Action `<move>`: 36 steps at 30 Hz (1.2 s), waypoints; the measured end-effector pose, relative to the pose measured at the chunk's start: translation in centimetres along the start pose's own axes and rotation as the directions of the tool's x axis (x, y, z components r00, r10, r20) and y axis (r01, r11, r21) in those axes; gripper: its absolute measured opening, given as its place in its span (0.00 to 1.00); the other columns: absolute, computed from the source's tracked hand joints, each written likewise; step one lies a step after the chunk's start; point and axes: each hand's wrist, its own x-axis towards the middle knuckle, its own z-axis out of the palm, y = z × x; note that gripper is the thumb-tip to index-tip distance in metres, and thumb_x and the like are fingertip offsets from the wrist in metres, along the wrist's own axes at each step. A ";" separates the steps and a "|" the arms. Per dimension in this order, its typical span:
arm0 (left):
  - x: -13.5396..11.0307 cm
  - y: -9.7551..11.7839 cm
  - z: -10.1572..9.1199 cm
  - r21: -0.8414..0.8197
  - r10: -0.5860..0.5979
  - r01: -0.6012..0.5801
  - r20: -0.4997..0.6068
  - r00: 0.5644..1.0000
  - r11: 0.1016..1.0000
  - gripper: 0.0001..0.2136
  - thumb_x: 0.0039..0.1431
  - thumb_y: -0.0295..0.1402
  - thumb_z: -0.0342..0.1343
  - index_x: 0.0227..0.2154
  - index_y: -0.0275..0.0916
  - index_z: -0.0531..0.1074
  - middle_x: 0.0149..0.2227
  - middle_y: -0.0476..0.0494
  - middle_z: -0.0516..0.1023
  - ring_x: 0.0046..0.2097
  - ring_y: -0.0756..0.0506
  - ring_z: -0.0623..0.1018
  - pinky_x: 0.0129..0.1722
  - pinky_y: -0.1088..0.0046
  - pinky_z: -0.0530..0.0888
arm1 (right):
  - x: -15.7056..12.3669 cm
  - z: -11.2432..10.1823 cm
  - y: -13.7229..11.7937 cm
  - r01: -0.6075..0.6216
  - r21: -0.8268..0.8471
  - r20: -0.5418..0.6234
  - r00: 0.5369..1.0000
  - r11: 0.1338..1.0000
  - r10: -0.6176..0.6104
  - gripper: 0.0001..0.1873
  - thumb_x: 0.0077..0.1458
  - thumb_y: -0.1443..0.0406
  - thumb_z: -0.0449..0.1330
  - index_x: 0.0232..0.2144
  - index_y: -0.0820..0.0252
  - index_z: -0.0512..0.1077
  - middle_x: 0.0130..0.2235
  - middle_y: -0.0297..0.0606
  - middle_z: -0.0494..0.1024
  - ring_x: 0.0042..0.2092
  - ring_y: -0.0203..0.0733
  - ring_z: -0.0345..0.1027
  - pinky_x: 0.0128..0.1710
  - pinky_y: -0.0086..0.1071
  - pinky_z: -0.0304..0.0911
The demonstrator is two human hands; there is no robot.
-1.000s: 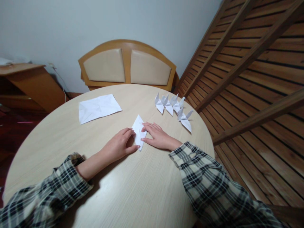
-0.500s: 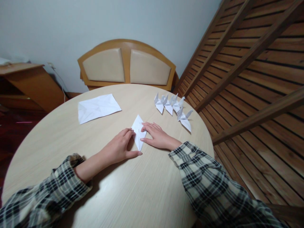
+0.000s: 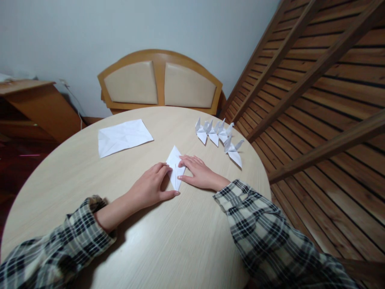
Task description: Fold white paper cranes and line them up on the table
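A small kite-shaped piece of folded paper [image 3: 175, 160] lies on the table in front of me, its pointed ends facing away from and toward me. From the left, my left hand [image 3: 153, 182] holds its edge with bent fingertips, while the thumb reaches to the near tip. My right hand [image 3: 200, 172] holds the opposite edge, index finger and thumb resting on the paper. A crease or slit runs down its middle between the two hands. Parts of both side edges are hidden under the fingers.
Several white paper cranes [image 3: 214, 132] stand at the far right of the round table [image 3: 168, 249]. A creased white paper sheet [image 3: 124, 137] lies at the far left. Behind the table is a wooden headboard [image 3: 161, 80]; a slatted wooden partition [image 3: 319, 112] rises on the right.
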 end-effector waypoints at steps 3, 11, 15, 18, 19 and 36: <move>0.0 0.0 0.1 0.002 -0.005 0.005 -0.016 1.000 1.000 0.33 0.54 0.56 0.59 0.53 0.34 0.66 0.55 0.28 0.70 0.56 0.32 0.72 0.57 0.52 0.71 | 0.0 0.1 0.1 0.011 0.000 -0.019 1.000 1.000 -0.011 0.21 0.58 0.57 0.63 0.51 0.56 0.68 0.63 0.46 0.66 0.67 0.48 0.53 0.68 0.50 0.46; 0.3 0.3 -0.3 0.117 0.029 -0.036 0.065 0.997 0.992 0.35 0.57 0.58 0.55 0.57 0.33 0.67 0.63 0.29 0.67 0.63 0.30 0.66 0.61 0.49 0.64 | 0.1 0.6 0.7 0.025 -0.042 0.021 0.999 0.999 -0.024 0.33 0.61 0.52 0.58 0.64 0.57 0.60 0.67 0.47 0.60 0.69 0.51 0.49 0.69 0.52 0.42; 0.2 0.5 -0.6 0.168 0.046 -0.062 0.098 0.994 0.984 0.34 0.60 0.58 0.51 0.60 0.36 0.65 0.64 0.33 0.66 0.64 0.30 0.65 0.60 0.48 0.64 | 0.1 0.5 0.7 0.026 -0.062 0.031 0.999 0.998 -0.024 0.32 0.61 0.52 0.59 0.64 0.55 0.61 0.67 0.47 0.60 0.69 0.51 0.49 0.69 0.53 0.42; 0.2 0.6 -0.7 0.188 0.055 -0.072 0.097 0.994 0.979 0.33 0.61 0.57 0.50 0.60 0.38 0.65 0.64 0.34 0.67 0.63 0.30 0.65 0.59 0.48 0.63 | 0.1 0.6 0.8 0.024 -0.080 0.037 0.999 0.996 -0.021 0.32 0.61 0.53 0.59 0.64 0.55 0.61 0.67 0.47 0.60 0.69 0.51 0.49 0.69 0.53 0.42; 0.2 0.6 -0.7 0.189 0.060 -0.077 0.094 0.994 0.979 0.33 0.61 0.57 0.50 0.59 0.38 0.66 0.64 0.34 0.67 0.63 0.30 0.65 0.59 0.48 0.63 | 0.1 0.6 0.8 0.025 -0.083 0.039 0.999 0.996 -0.022 0.32 0.61 0.53 0.59 0.64 0.55 0.61 0.68 0.47 0.59 0.69 0.52 0.49 0.69 0.53 0.42; 0.4 0.0 -0.4 0.141 0.049 -0.056 0.056 0.997 0.988 0.38 0.56 0.61 0.53 0.60 0.36 0.63 0.64 0.29 0.66 0.60 0.29 0.66 0.57 0.48 0.64 | 0.4 0.2 0.1 -0.015 0.058 -0.103 0.994 0.998 0.021 0.20 0.67 0.53 0.51 0.52 0.59 0.68 0.57 0.46 0.73 0.59 0.47 0.65 0.61 0.45 0.57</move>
